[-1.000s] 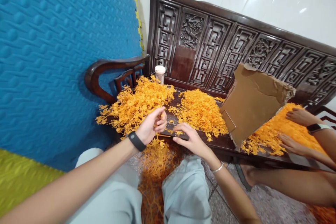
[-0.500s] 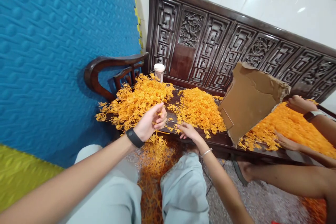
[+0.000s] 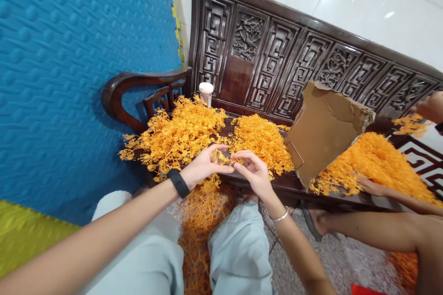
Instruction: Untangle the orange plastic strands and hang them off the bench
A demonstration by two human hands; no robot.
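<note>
While both hands meet over the bench (image 3: 277,184) edge, left hand (image 3: 202,168) and right hand (image 3: 252,170) pinch one orange sprig (image 3: 223,157). Three orange piles: 11, 12 (image 3: 263,140), 3 o'clock. One jar (image 3: 206,92), one cardboard sheet (image 3: 325,124).

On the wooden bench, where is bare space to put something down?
A dark strip of bench seat shows between the left orange pile and the middle pile. Another bare strip runs along the front edge under the cardboard. Elsewhere it is crowded with orange pieces.
</note>
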